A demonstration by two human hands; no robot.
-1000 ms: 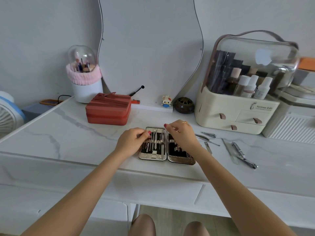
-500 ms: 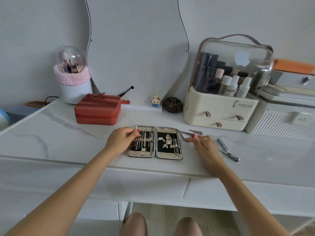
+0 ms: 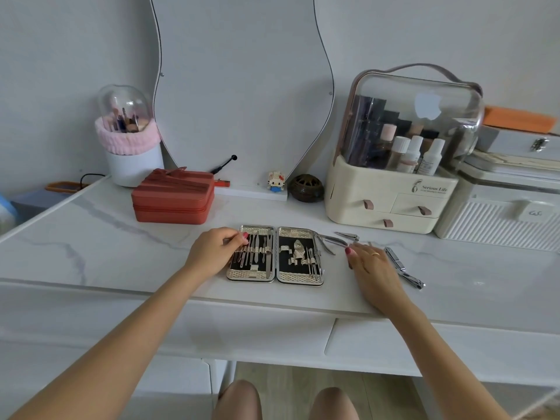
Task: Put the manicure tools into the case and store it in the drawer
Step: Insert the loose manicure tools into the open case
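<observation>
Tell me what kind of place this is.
Most likely a bedroom vanity or dressing table: a wavy mirror against the wall, a cosmetics organizer holding bottles, and a domed makeup brush holder.

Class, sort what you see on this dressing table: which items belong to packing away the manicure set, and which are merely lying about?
Belongs to the job:
open manicure case
cuticle nippers
small clipper
large nail clipper
left hand, at the case
right hand, by the loose tools

Just lying about:
red zip box
brush holder
cosmetics organiser
toy figure
</observation>
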